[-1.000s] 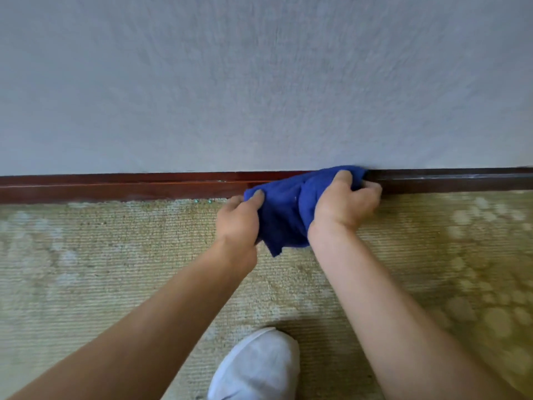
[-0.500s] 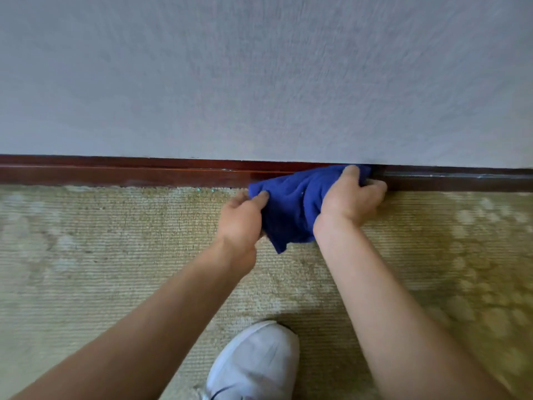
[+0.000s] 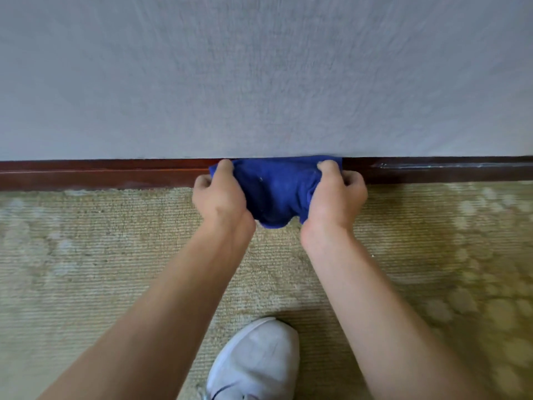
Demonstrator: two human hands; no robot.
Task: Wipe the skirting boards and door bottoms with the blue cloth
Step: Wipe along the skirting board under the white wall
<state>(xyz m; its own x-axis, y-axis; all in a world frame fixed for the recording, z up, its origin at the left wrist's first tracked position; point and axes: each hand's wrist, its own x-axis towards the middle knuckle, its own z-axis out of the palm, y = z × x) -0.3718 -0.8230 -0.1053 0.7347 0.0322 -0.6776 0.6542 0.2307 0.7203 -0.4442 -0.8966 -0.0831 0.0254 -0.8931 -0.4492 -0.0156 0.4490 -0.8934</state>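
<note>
1. One dark red-brown skirting board runs along the foot of one grey wall, above one beige carpet.
2. Two hands, one cloth, one white shoe low in the middle.
3. The left hand grips the left edge of the blue cloth, thumb on top, fingers curled round it.
4. The cloth lies bunched against the skirting board between both hands, its lower fold hanging onto the carpet.
5. The right hand grips the right edge, fingers curled.
6. Half a second ago the hands sat closer together, the left one below the board; now the left has risen to the board and the cloth is stretched wider.
</note>
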